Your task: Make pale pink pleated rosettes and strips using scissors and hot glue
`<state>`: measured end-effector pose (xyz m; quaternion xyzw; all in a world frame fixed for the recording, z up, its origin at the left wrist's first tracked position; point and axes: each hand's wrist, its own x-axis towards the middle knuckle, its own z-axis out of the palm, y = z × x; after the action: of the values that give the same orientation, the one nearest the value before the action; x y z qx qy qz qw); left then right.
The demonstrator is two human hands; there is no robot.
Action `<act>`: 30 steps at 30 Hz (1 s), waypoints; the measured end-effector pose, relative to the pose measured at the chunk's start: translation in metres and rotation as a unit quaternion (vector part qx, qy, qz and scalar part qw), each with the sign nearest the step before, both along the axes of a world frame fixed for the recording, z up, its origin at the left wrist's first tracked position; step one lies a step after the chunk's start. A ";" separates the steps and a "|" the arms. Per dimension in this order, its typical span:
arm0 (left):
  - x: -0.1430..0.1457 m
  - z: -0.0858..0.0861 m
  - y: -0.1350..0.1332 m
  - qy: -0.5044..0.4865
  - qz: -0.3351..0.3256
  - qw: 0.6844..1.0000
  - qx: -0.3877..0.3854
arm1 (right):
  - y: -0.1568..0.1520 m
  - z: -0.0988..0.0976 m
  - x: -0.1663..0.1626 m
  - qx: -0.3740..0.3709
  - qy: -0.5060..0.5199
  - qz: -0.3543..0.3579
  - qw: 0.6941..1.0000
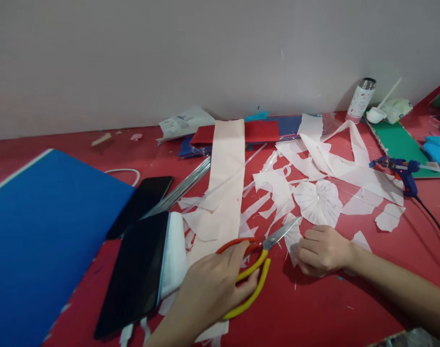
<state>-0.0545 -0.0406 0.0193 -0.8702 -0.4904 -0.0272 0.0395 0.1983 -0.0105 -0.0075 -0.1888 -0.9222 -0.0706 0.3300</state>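
Note:
My left hand [223,279] is closed around the handles of a pair of scissors [276,237], one handle red and one yellow. The blades point up and to the right, and look together. Just right of their tip, my right hand [323,250] is curled with its fingers against a small white scrap [292,236], thin like cloth or paper; the fingertips are partly hidden. Beyond it lies a pleated white petal-like piece [318,200]. Several cut white scraps [275,185] are spread around, and a long pale strip [227,178] runs away from my left hand.
On the red table [295,318], a blue board [53,241], a black phone [143,197] and a black tablet-like device [136,279] sit left. A blue glue gun [406,173] with a cord, a green board [404,144] and a white flask [361,101] stand right. Behind is a pale wall [205,58].

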 end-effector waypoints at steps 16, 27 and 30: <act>-0.004 -0.010 -0.008 0.040 -0.007 0.999 0.015 | 0.000 -0.012 0.001 -0.088 -0.090 0.007 0.992; -0.003 -0.009 -0.006 0.032 0.059 0.998 -0.015 | 0.000 -0.009 0.002 -0.090 -0.092 0.018 0.992; -0.002 -0.009 -0.006 0.029 0.066 0.997 -0.005 | -0.001 -0.011 0.002 -0.089 -0.096 0.017 0.991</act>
<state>-0.0566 -0.0462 0.0106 -0.8365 -0.5456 0.0027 0.0510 0.2001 -0.0110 -0.0184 -0.1946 -0.9551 -0.0002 0.2232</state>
